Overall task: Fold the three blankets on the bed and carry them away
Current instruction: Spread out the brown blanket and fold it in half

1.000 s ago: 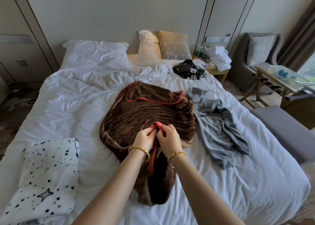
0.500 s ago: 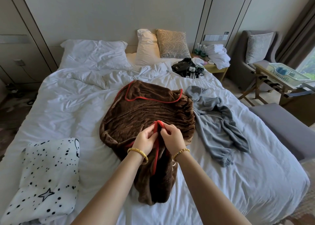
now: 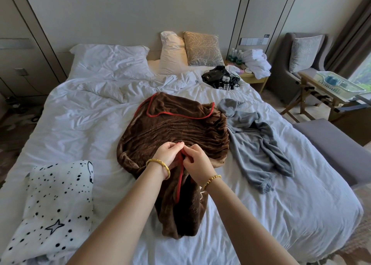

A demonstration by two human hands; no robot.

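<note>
A brown blanket (image 3: pixel 176 128) with a red edging lies crumpled in the middle of the bed (image 3: pixel 76 124). My left hand (image 3: pixel 169 154) and my right hand (image 3: pixel 197 161) meet over it, and both pinch the red edge where it runs toward me. To its right a grey blanket (image 3: pixel 255 144) is spread loosely. At the near left lies a white blanket (image 3: pixel 58 204) with black dots and stars.
Several pillows (image 3: pixel 172 51) lean at the headboard. A black bundle of cables (image 3: pixel 220 79) sits on the bed's far right. A nightstand (image 3: pixel 253 78) with white towels, an armchair (image 3: pixel 297 64), a wooden table (image 3: pixel 325 96) and a grey bench (image 3: pixel 337 146) stand on the right.
Both hands stay together on the red edge, working along it with small finger movements. The blankets have not moved otherwise.
</note>
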